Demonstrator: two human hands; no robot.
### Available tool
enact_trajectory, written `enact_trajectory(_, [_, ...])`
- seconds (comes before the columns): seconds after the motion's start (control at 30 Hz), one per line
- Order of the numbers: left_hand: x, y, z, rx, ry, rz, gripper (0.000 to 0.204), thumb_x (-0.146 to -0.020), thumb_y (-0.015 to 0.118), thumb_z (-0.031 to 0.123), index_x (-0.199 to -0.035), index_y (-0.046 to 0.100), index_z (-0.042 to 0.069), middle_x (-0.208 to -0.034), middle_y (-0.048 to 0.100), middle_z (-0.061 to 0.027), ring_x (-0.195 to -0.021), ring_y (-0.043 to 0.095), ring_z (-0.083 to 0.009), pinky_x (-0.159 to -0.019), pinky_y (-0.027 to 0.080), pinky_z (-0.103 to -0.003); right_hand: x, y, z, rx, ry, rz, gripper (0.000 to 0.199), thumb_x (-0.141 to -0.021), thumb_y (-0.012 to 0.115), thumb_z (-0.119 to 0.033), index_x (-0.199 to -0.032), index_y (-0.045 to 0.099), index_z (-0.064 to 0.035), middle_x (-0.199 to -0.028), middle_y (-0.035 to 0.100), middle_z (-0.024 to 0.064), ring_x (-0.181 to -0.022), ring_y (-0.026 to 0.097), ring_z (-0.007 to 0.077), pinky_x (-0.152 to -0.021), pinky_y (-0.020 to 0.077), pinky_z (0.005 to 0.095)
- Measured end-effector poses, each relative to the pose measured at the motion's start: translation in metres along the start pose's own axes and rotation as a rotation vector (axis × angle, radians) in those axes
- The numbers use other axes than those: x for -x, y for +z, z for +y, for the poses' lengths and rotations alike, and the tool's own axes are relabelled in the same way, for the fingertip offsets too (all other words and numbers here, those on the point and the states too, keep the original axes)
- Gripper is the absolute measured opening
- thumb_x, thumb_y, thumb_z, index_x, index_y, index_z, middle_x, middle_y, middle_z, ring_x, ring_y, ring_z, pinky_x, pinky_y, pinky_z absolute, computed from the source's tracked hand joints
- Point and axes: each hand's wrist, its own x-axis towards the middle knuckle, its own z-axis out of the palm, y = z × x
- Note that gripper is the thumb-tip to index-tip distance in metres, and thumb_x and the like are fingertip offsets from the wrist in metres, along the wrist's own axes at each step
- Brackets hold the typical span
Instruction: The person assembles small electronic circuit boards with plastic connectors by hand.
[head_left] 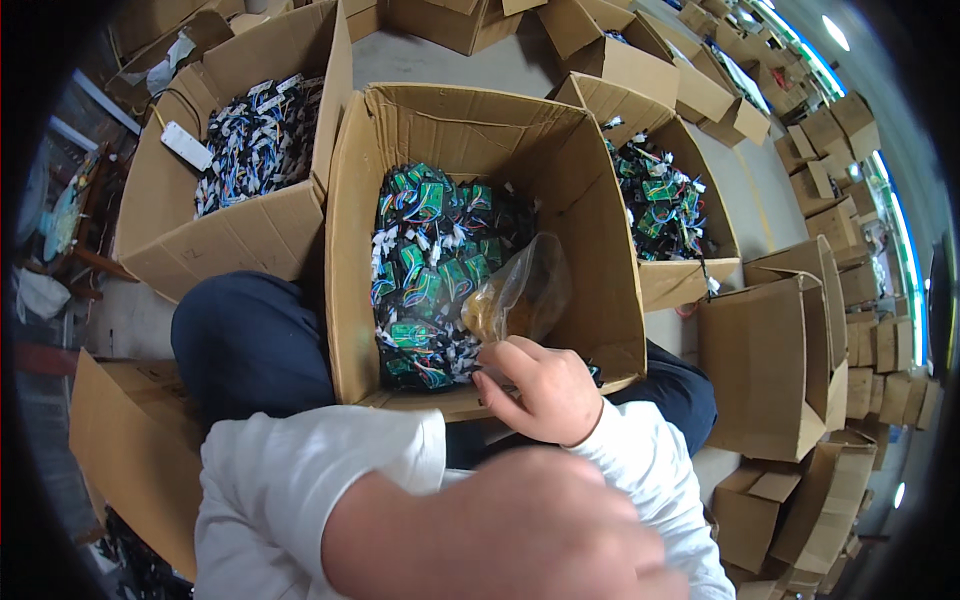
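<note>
Between my knees stands an open cardboard box (612,240) with many green circuit boards (430,280) in it, their coloured wires and white plugs tangled together. My right hand (545,390) is at the near side of this box, fingers closed on the lower end of a clear plastic bag (535,285). The bag spreads up against the box's right wall, and something yellowish-brown shows in or through it. Close to the camera, my left hand (510,530) crosses in front of my right forearm. It is blurred, and its fingers are not clear enough to read.
On the left, another cardboard box (225,240) holds wired parts and a white oblong device (186,146) with a cable. A box (690,280) at the right contains more wired boards. Further open cartons (760,350) stand along the right, behind, and at lower left (125,440).
</note>
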Motion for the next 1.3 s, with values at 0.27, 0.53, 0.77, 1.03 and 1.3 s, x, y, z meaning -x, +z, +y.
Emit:
enact_trajectory(0.27, [0.017,-0.023,0.031,-0.01,-0.004,0.07,0.015,-0.068,0.061,0.014,-0.061,0.048,0.01,-0.056,0.043,-0.0024,-0.049,0.048,-0.0173,-0.044,0.035,-0.03,-0.009,0.012,-0.01,0.041,0.036,-0.076,0.016,-0.089,0.065,-0.019,-0.097,0.062,-0.005,-0.078,0.063,0.0123,-0.058,0.063,0.0313,-0.053,0.0512,0.0394])
enact_trajectory(0.53, [0.044,-0.023,-0.008,-0.09,-0.081,0.145,0.032,-0.086,0.072,0.017,-0.062,0.05,0.013,-0.055,0.044,0.0006,-0.049,0.05,-0.0176,-0.047,0.037,-0.032,-0.027,0.015,0.001,-0.003,0.115,-0.21,0.019,-0.092,0.06,-0.026,-0.097,0.061,-0.007,-0.082,0.062,0.0148,-0.07,0.064,0.036,-0.061,0.0513,0.0452])
enact_trajectory(0.77, [0.08,-0.051,-0.114,-0.057,-0.794,0.335,0.042,-0.092,0.068,0.013,-0.06,0.043,0.003,-0.052,0.037,-0.0056,-0.047,0.032,-0.0139,-0.045,0.028,-0.033,-0.045,-0.05,0.033,-0.093,-0.045,-0.229,0.016,-0.08,0.069,-0.019,-0.085,0.065,-0.004,-0.076,0.06,0.0111,-0.056,0.059,0.0304,-0.051,0.0492,0.0369])
enact_trajectory(1.03, [0.083,-0.031,-0.132,-0.049,-0.807,0.284,0.044,-0.093,0.068,0.012,-0.059,0.041,0.003,-0.054,0.036,-0.0042,-0.05,0.03,-0.015,-0.047,0.027,-0.033,-0.024,-0.025,0.017,-0.027,-0.358,0.118,0.047,-0.084,0.067,-0.027,-0.125,0.063,-0.0045,-0.073,0.056,0.0027,-0.051,0.056,0.0158,-0.045,0.0468,0.0294])
enact_trajectory(1.3, [0.079,-0.012,-0.13,-0.105,-0.716,0.204,0.042,-0.091,0.067,0.01,-0.059,0.041,0.004,-0.052,0.036,-0.0042,-0.048,0.031,-0.0143,-0.044,0.027,-0.033,-0.015,-0.018,0.015,0.026,-0.4,-0.032,0.042,-0.085,0.067,-0.026,-0.126,0.067,-0.0176,-0.064,0.055,-0.0031,-0.05,0.057,0.0158,-0.047,0.0476,0.0288])
